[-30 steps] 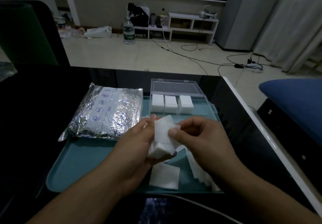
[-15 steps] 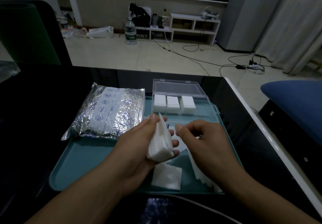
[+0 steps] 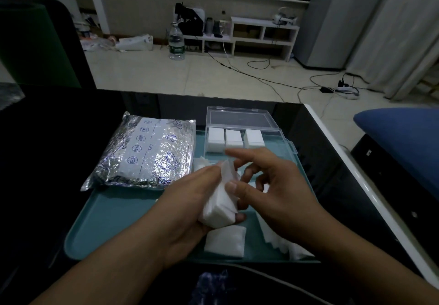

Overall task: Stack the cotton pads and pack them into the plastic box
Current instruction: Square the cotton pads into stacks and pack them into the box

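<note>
The left hand (image 3: 190,207) has a closed grip on a stack of cotton pads (image 3: 219,206), fingers curled under it and thumb on the near side, holding it tilted above the teal tray (image 3: 111,221). The right hand (image 3: 273,190) meets the stack from the other side: its thumb lies on the top pad, while the other fingers are loosely bent and spread, the forefinger reaching toward the box; whether it truly pinches a pad or only touches it I cannot tell.

Just below the held stack, a small pile of pads (image 3: 224,241) lies flat on the tray. To its right, partly under the right wrist, a fanned row of loose pads (image 3: 282,240) runs to the tray's near right corner. A few more pads (image 3: 202,162) show beyond the left thumb.

At the tray's far right stands the clear plastic box (image 3: 278,136), lid swung back, with three upright white stacks (image 3: 234,138) side by side along its far wall. Beside it, on the tray's far left, lies a crinkled silver foil bag (image 3: 147,152).

The tray sits on a glossy black worktop (image 3: 47,138) with a white edge on the right. Beyond are a pale tiled floor, a water bottle (image 3: 176,43), a low white shelf unit (image 3: 263,36), trailing cables, grey curtains, and a blue cushion (image 3: 401,143) at right.
</note>
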Demonstrator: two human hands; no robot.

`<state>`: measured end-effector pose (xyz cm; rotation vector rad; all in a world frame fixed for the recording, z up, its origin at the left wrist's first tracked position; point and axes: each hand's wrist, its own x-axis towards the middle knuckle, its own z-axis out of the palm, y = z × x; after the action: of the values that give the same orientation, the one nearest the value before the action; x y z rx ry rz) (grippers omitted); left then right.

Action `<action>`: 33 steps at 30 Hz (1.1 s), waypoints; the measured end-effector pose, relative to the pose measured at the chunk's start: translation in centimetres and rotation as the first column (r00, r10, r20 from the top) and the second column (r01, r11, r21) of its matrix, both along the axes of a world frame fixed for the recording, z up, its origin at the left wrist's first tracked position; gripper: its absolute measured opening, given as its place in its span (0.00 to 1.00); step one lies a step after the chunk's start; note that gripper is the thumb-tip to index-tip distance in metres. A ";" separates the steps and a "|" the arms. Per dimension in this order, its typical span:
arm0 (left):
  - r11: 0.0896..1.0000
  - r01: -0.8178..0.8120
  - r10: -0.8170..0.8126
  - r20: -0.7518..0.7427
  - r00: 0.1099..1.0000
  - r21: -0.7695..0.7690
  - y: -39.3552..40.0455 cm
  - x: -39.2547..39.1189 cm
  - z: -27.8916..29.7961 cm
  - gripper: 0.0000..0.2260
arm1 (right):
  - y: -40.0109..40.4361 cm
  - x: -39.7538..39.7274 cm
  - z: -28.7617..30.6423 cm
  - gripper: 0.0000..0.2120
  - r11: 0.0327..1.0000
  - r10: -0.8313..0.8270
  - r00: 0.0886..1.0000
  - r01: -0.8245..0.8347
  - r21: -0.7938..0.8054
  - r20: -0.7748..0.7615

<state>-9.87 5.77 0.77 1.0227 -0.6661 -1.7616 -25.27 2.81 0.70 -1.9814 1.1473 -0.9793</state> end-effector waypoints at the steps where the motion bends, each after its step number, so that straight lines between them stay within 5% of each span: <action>1: 1.000 0.010 -0.010 -0.003 1.000 0.002 0.0 0.0 0.0 0.13 | 0.0 0.0 0.1 0.19 1.000 0.001 1.000 -0.001 0.000 0.005; 7: 1.000 0.020 -0.020 -0.005 1.000 0.006 -0.1 0.0 0.3 0.14 | -0.4 -0.5 0.3 0.04 0.994 -0.108 0.992 0.109 -0.014 0.064; 11: 1.000 -0.026 0.026 -0.001 1.000 0.009 -0.3 0.2 0.2 0.11 | -0.6 -1.2 1.6 0.01 0.965 -0.132 0.944 0.053 0.257 0.301; 13: 0.999 -0.038 0.038 -0.012 0.999 0.001 -0.3 0.2 0.2 0.12 | -0.8 -1.7 1.8 0.08 0.920 -0.114 0.936 -0.027 0.390 0.334; 21: 1.000 -0.019 0.019 -0.045 0.999 -0.005 -0.2 -0.1 0.3 0.13 | -0.5 -0.5 0.5 0.05 0.900 -0.106 0.970 0.000 0.436 0.219; 27: 0.999 -0.034 0.034 -0.017 0.999 -0.001 -0.4 0.1 0.2 0.12 | -0.1 0.3 -0.5 0.11 0.959 -0.230 0.966 0.246 0.143 -0.120; 33: 0.998 -0.067 0.067 -0.020 0.998 -0.003 -0.5 0.3 0.2 0.10 | -0.6 -0.5 0.2 0.08 0.854 -0.210 0.977 0.164 0.493 0.039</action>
<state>-9.62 5.25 0.98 1.0122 -0.6156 -1.7094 -25.73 2.22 0.87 -1.4267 1.3949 -0.7660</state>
